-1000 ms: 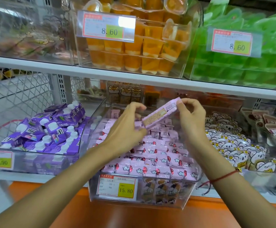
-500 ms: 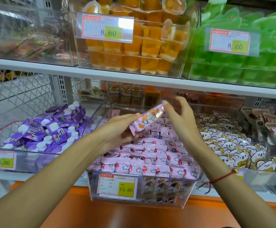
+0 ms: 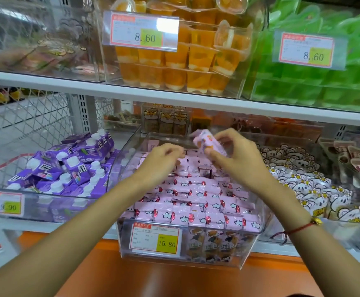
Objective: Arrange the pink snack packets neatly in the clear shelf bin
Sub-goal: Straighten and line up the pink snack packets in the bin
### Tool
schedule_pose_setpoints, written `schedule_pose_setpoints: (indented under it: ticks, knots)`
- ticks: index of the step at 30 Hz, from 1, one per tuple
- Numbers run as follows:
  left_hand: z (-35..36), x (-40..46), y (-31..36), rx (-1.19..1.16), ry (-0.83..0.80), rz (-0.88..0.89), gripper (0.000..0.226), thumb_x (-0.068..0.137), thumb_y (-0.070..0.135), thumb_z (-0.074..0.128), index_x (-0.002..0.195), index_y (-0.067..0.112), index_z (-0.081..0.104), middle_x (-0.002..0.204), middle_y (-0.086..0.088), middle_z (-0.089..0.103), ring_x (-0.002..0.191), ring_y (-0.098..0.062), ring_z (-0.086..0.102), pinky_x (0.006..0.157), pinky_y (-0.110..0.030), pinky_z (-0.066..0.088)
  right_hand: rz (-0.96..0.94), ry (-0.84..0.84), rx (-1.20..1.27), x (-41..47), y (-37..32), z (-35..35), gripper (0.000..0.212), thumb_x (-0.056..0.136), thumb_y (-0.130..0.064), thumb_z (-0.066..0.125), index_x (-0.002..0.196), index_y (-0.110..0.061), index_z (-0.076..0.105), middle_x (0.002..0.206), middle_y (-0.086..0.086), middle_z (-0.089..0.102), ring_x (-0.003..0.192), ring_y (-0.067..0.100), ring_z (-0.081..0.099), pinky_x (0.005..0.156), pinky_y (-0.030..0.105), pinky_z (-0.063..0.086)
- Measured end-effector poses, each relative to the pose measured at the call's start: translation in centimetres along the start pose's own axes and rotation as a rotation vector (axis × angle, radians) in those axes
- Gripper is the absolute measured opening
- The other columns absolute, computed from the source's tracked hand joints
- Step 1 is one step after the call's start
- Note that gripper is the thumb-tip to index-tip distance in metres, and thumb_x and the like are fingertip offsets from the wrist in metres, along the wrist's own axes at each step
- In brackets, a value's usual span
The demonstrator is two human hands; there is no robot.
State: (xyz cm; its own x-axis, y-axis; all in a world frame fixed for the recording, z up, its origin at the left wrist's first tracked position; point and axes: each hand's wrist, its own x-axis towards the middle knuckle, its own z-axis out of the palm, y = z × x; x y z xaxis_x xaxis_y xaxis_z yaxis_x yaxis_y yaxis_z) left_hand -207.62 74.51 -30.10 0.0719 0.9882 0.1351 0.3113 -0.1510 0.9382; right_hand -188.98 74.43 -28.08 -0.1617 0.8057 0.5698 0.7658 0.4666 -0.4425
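Pinched between thumb and fingers, the right hand's grip (image 3: 228, 155) holds one pink plastic snack packet (image 3: 207, 142) tilted from upper left to lower right above the clear plastic shelf bin (image 3: 250, 236) at frame centre, while the left hand (image 3: 164, 155), fingers curled with nothing visible in them, hovers just left of it.

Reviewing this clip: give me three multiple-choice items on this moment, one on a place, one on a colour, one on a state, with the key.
1. Which bin lies directly left of the clear shelf bin of pink snack packets?
A. purple cartons
B. green cups
C. orange cups

2. What colour is the cord on the right wrist?
A. blue
B. red
C. white

3. What does the right hand hold?
A. nothing
B. a price tag
C. one pink packet

Key: 1 A, the purple cartons fill the neighbouring bin; 2 B, the red cord shows on the wrist; 3 C, its grip pinches the raised pink packet above the bin.
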Motion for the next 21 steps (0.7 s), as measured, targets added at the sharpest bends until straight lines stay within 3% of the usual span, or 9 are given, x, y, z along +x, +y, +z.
schedule_pose_setpoints:
  ticks: [2, 4, 5, 7, 9, 12, 17, 21]
  knots:
    - [0.2, -0.3, -1.0, 0.243, -0.074, 0.16, 0.024, 0.099, 0.021, 0.045, 0.12, 0.025, 0.055, 0.123, 0.002, 0.059, 0.096, -0.005, 0.06, 0.085, -0.028, 0.049, 0.171, 0.059, 0.197, 0.2, 0.4, 0.2, 0.037, 0.085, -0.029, 0.068, 0.114, -0.016, 0.048, 0.097, -0.005, 0.061, 0.088, 0.013, 0.061, 0.072, 0.028, 0.052]
    - [0.4, -0.6, -1.9, 0.441, -0.179, 0.254, 0.033, 0.1, 0.025, 0.042, 0.132, 0.029, 0.048, 0.122, 0.006, 0.056, 0.076, 0.007, 0.055, 0.064, -0.017, 0.043, 0.254, 0.042, 0.294, 0.3, 0.6, 0.4, 0.054, 0.089, -0.027, 0.063, 0.13, -0.012, 0.033, 0.097, -0.002, 0.058, 0.089, 0.014, 0.061, 0.069, 0.022, 0.048]
    - [0.5, -0.5, -2.2, 0.542, -0.219, 0.287, 0.035, 0.1, 0.028, 0.04, 0.135, 0.031, 0.046, 0.126, 0.004, 0.055, 0.079, 0.006, 0.053, 0.065, -0.018, 0.041, 0.264, 0.03, 0.303, 0.2, 0.6, 0.7, 0.061, 0.09, -0.025, 0.062, 0.136, -0.011, 0.025, 0.095, -0.003, 0.057, 0.088, 0.014, 0.06, 0.07, 0.024, 0.048]
    - [0.6, -0.3, -2.6, 0.701, -0.269, 0.305, 0.037, 0.101, 0.033, 0.036, 0.137, 0.031, 0.045, 0.138, 0.004, 0.048, 0.112, -0.009, 0.047, 0.086, -0.026, 0.038, 0.228, 0.022, 0.266, -0.2, 0.6, 1.3, 0.061, 0.092, -0.018, 0.059, 0.139, -0.014, 0.019, 0.087, -0.008, 0.052, 0.083, 0.015, 0.06, 0.075, 0.033, 0.05]
    - [0.6, -0.1, -2.6, 0.759, -0.29, 0.286, 0.039, 0.101, 0.035, 0.033, 0.137, 0.03, 0.047, 0.144, 0.007, 0.044, 0.13, -0.014, 0.036, 0.101, -0.032, 0.034, 0.183, -0.016, 0.182, -0.5, 0.5, 1.9, 0.053, 0.094, -0.015, 0.055, 0.136, -0.021, 0.024, 0.084, -0.004, 0.053, 0.084, 0.022, 0.062, 0.081, 0.044, 0.052]
    - [0.5, 0.0, -2.5, 0.783, -0.304, 0.264, 0.039, 0.1, 0.037, 0.033, 0.135, 0.031, 0.049, 0.143, 0.007, 0.046, 0.13, -0.015, 0.037, 0.104, -0.036, 0.035, 0.12, -0.096, 0.071, -0.7, 0.6, 1.8, 0.039, 0.094, -0.017, 0.054, 0.127, -0.025, 0.035, 0.095, 0.014, 0.061, 0.09, 0.031, 0.062, 0.082, 0.052, 0.051]
    - [0.4, -0.2, -2.4, 0.768, -0.311, 0.256, 0.038, 0.1, 0.034, 0.036, 0.135, 0.028, 0.05, 0.142, 0.004, 0.048, 0.127, -0.019, 0.042, 0.098, -0.033, 0.037, 0.057, -0.091, -0.123, 0.1, 1.1, -0.3, 0.034, 0.083, -0.015, 0.07, 0.104, -0.024, 0.046, 0.109, 0.005, 0.06, 0.078, 0.015, 0.062, 0.079, 0.036, 0.052]
    - [0.4, -0.2, -2.1, 0.757, -0.306, 0.27, 0.037, 0.099, 0.032, 0.04, 0.133, 0.026, 0.053, 0.137, 0.001, 0.052, 0.121, -0.021, 0.048, 0.097, -0.035, 0.041, 0.038, -0.222, -0.105, 0.4, 1.1, -0.9, 0.027, 0.08, -0.012, 0.073, 0.097, -0.022, 0.055, 0.105, 0.003, 0.065, 0.088, 0.018, 0.064, 0.085, 0.042, 0.054]
